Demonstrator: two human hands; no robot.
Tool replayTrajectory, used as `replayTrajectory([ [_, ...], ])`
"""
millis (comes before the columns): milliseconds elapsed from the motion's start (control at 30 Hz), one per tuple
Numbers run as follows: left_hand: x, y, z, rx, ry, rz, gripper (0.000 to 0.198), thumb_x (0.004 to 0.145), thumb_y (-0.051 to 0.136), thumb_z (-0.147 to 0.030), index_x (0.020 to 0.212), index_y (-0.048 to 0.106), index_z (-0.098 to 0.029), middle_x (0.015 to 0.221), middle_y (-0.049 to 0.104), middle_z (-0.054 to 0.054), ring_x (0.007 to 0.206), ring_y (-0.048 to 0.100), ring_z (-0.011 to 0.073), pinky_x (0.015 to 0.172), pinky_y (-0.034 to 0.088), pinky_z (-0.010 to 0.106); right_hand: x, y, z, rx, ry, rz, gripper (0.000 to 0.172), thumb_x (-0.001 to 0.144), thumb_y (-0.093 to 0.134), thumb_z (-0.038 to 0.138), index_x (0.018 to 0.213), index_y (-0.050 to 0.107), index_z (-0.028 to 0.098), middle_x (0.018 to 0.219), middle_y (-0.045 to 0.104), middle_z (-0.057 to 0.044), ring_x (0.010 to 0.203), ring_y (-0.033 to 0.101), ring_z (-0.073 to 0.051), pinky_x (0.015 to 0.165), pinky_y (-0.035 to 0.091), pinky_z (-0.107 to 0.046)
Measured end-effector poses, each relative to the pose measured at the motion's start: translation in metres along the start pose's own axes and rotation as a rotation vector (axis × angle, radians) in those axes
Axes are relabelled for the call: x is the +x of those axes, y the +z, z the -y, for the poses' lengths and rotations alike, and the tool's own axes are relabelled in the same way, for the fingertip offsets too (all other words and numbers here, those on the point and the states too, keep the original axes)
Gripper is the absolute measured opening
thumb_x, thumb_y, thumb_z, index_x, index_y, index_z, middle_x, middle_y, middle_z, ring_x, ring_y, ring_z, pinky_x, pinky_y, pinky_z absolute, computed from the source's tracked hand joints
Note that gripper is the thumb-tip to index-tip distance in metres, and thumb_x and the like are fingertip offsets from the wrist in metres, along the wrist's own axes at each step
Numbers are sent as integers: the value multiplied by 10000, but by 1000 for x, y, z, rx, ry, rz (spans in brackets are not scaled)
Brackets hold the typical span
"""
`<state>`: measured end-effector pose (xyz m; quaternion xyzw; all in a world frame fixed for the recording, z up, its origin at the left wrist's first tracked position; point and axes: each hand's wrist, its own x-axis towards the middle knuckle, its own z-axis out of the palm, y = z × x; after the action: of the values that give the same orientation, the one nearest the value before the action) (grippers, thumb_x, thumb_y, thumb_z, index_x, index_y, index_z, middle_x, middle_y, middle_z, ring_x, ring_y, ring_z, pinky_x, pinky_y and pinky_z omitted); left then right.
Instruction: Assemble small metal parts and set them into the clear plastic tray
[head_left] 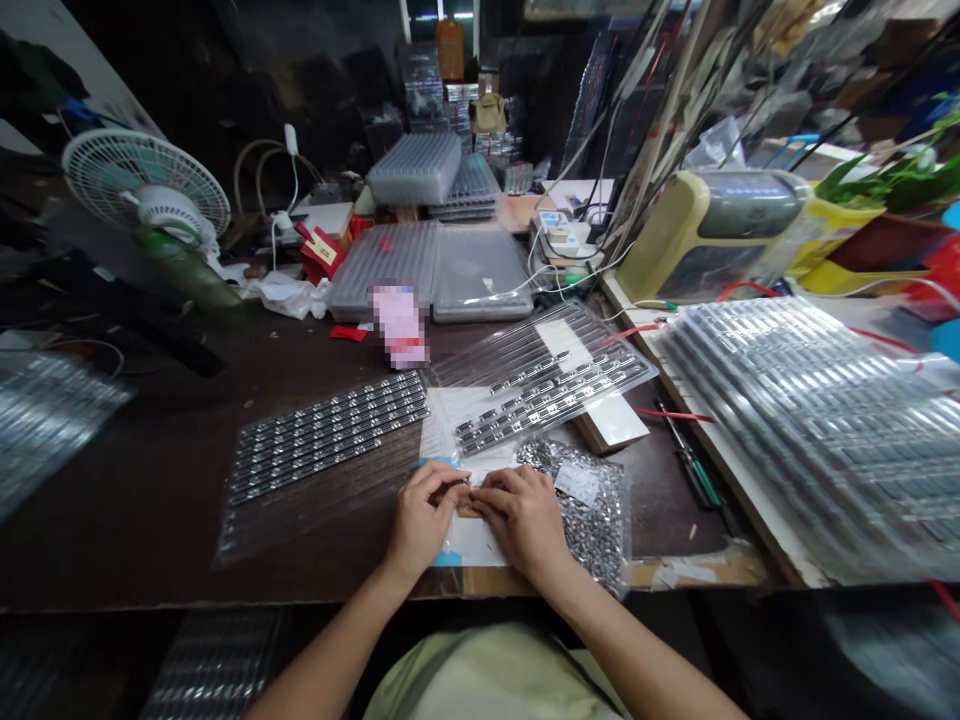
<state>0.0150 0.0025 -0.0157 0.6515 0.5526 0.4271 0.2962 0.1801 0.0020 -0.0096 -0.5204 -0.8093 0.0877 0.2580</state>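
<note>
Over paper [471, 548], left hand [421, 520] against right [525, 520]

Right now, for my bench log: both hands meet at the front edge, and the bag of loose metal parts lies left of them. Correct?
No. The head view shows the bag of loose metal parts right of them, beside the right hand, which meets the left hand at the front edge.

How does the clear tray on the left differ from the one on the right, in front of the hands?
The left tray holds dense rows of small metal parts; the right tray holds few. The left tray lies on the dark table; the right tray rests partly on a white board. Both are clear plastic.
</note>
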Motion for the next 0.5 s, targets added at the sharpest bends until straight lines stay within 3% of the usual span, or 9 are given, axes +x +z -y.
replayTrajectory([
  [133,0,0,-2,-8,-26,5,146,844,577,-216,893,712,-188,877,658,57,823,633,164,609,498,216,-6,-17,-20,-105,-111,76,305,897,543,243,1190,606,299,1210,612,-31,1074,507,-219,842,370,-361],
  [233,0,1,-2,-2,-44,10,142,843,578,-216,878,713,-188,874,656,53,807,630,159,589,488,209,-13,-34,-42,-210,-205,169,420,883,485,120,1275,533,263,1334,534,-32,1241,406,-251,950,324,-412],
  [333,-1,2,-1,10,-55,13,145,841,580,-222,884,715,-189,876,653,52,794,625,154,579,479,206,-19,-43,-54,-247,-226,205,383,877,493,110,1229,565,242,1284,573,-34,1205,438,-251,962,323,-420],
  [500,3,-1,-2,22,-77,45,156,843,574,-226,895,713,-179,885,663,59,791,627,156,580,472,214,-19,-33,-52,-201,-172,71,208,903,509,166,1051,645,222,1042,665,-47,974,521,-211,851,388,-353],
])
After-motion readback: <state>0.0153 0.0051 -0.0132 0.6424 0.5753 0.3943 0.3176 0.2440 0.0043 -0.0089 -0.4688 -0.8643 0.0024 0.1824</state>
